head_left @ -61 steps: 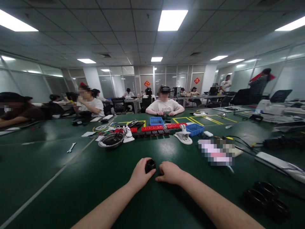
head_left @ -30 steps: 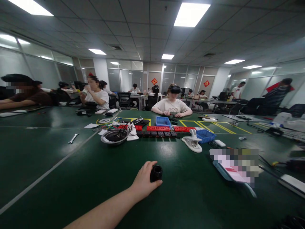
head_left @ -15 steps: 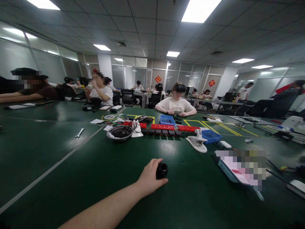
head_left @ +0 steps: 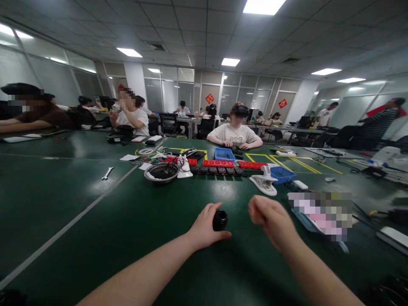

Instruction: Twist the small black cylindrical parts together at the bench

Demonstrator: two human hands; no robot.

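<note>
My left hand (head_left: 205,227) rests on the green table (head_left: 95,238) and grips a small black round part (head_left: 219,220) between thumb and fingers. My right hand (head_left: 270,221) hovers just right of the part, a short gap away, fingers loosely curled and blurred; whether anything is in it I cannot tell. Both forearms reach in from the bottom edge.
Beyond my hands lie a metal bowl (head_left: 161,171), a white clip stand (head_left: 264,182), red and black socket strips (head_left: 219,163), blue bins (head_left: 224,154) and a wrench (head_left: 107,173). A pixelated flat item (head_left: 320,210) lies at right. A person (head_left: 235,134) sits opposite; others sit at left.
My right hand left the view after the first frame and has now come back in beside the black part. The left hand has kept hold of the part. The camera turned slightly.
</note>
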